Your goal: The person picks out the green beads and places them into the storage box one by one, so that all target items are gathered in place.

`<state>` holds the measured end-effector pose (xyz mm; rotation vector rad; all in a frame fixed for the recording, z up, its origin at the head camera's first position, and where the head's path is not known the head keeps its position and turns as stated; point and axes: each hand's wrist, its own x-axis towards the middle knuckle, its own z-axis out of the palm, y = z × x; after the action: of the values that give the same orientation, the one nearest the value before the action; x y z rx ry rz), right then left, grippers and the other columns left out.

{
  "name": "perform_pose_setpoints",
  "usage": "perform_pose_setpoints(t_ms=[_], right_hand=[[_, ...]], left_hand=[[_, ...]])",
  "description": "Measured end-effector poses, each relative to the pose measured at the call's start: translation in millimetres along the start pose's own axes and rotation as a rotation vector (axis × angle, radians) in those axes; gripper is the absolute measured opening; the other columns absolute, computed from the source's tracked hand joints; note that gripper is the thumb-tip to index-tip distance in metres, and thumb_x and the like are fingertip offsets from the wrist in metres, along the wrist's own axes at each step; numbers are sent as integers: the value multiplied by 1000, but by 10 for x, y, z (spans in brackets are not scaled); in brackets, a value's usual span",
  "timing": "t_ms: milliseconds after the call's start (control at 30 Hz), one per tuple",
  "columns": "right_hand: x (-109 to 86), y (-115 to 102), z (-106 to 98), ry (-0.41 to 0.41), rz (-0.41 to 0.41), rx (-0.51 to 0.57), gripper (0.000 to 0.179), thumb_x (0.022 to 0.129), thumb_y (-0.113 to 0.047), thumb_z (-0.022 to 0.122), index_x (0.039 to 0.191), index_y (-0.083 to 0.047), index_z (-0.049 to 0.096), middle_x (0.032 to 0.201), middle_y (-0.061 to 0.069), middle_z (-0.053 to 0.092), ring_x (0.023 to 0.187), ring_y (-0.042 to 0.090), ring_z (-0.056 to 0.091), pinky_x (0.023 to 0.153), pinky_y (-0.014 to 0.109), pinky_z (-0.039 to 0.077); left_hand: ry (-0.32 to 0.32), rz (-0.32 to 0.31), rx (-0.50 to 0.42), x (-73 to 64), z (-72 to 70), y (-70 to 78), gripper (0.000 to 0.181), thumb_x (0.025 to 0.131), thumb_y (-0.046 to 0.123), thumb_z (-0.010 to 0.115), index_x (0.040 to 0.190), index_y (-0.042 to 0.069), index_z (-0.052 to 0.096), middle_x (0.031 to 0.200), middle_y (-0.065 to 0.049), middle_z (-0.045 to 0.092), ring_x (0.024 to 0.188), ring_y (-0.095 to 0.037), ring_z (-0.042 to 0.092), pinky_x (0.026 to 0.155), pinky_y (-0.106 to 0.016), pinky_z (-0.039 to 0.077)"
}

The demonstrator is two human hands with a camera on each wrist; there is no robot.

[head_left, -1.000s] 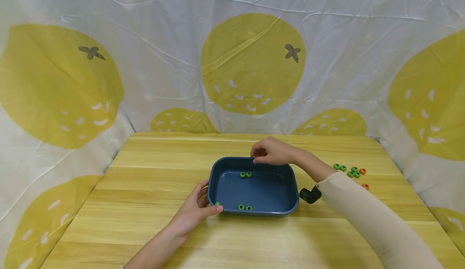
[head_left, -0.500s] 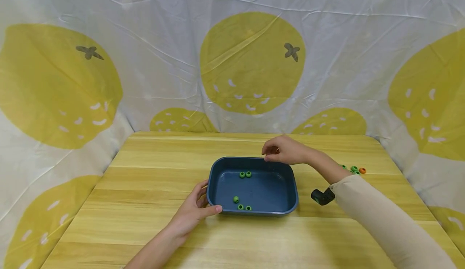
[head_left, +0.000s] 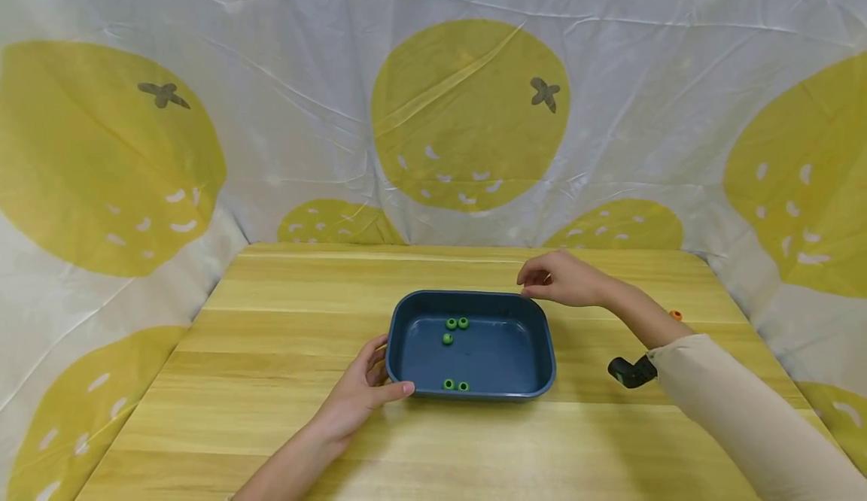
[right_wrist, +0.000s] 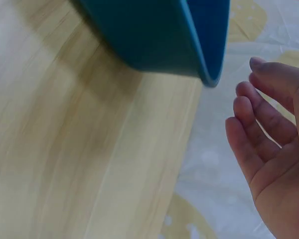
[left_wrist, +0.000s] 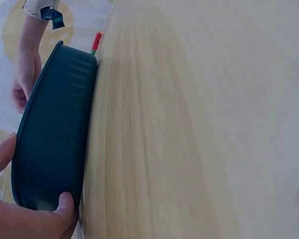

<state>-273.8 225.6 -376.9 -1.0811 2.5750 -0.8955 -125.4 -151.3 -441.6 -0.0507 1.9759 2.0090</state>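
Note:
A dark blue rectangular basin (head_left: 474,394) stands on the wooden table. Inside it lie several green beads with holes: two near the back wall, a single green bead (head_left: 448,339) just in front of them, and two by the front wall. My left hand (head_left: 366,384) grips the basin's left front corner, thumb over the rim and fingers along the outer side. Beyond the basin's back right corner hovers my right hand (head_left: 562,279), fingers loosely bent. In the right wrist view nothing shows between that hand's thumb and fingers (right_wrist: 241,132).
An orange bead (head_left: 675,315) lies on the table at the right, partly behind my right forearm, which hides other beads there. A black device (head_left: 632,371) sits at my right wrist. A lemon-print cloth (head_left: 325,110) hangs behind the table (head_left: 271,381).
My right hand has moved right along the basin's back rim. One green bead has rolled from the left front corner to near the back pair. My left hand keeps its grip.

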Motion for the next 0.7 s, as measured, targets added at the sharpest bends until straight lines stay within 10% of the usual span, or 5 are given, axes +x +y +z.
perform_pose_setpoints(t_ms=[700], right_hand=[[-615,305,-158,91,175,-20,16,99,-13,72,110,-2,72,95,-3,71,87,16,68,82,37,57]], left_hand=[[-1,6,-4,13,-8,-19,86,85,3,84,157,12,38,152,-18,48,135,-34,51,105,-45,42]])
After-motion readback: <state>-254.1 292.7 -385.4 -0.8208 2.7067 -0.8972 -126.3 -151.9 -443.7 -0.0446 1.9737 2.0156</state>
